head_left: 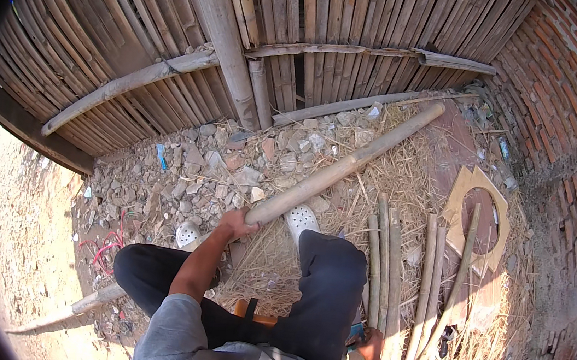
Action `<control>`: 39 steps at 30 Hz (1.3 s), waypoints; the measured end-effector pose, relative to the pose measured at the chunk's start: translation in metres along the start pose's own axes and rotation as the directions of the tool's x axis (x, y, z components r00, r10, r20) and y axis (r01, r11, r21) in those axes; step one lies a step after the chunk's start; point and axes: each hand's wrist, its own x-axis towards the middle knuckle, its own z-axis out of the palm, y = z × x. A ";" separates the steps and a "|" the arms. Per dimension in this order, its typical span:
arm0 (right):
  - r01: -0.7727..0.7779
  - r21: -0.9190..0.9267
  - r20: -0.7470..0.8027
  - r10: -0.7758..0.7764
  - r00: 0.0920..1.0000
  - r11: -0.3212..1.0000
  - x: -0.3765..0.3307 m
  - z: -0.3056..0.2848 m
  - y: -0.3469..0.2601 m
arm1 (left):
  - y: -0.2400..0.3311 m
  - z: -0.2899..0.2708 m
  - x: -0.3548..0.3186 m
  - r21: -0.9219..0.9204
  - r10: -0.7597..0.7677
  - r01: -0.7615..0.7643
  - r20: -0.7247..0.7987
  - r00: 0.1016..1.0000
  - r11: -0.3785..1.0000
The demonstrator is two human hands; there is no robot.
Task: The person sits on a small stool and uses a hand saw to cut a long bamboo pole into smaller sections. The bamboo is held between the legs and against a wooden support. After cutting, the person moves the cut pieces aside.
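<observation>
My left hand (237, 224) is closed around a thick pale bamboo pole (343, 166) that slants away to the far right over rubble and straw. Beyond my left leg, a thinner length of pole (86, 304) lies on the same slant; my leg and arm hide whether the two are one piece. Low beside my right thigh, my right hand (370, 347) is closed on a small blue object (356, 333), mostly hidden, whose kind I cannot make out. Several thinner bamboo poles (425, 288) lie just right of that hand.
A bamboo slat wall (350, 16) with a thick post (225, 45) stands ahead. On the right rises a brick wall (560, 104), with a tan board (457, 199) with a round hole nearby. Stones (197, 169) cover the ground; pink string (106, 248) lies at left.
</observation>
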 end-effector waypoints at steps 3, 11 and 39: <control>0.009 -0.221 0.195 0.035 0.980 0.975 -0.017 0.048 -0.002 | -0.030 -0.001 -0.022 0.021 -0.008 0.009 -0.020 1.000 1.000; 0.323 -0.195 0.241 -0.274 0.931 0.926 -0.045 0.073 0.053 | -0.048 0.006 -0.027 0.045 -0.057 0.058 -0.028 0.998 0.997; 0.354 0.048 -0.373 -0.312 0.874 0.934 -0.057 -0.033 -0.053 | -0.020 0.027 -0.054 0.007 -0.178 0.177 0.046 0.983 0.984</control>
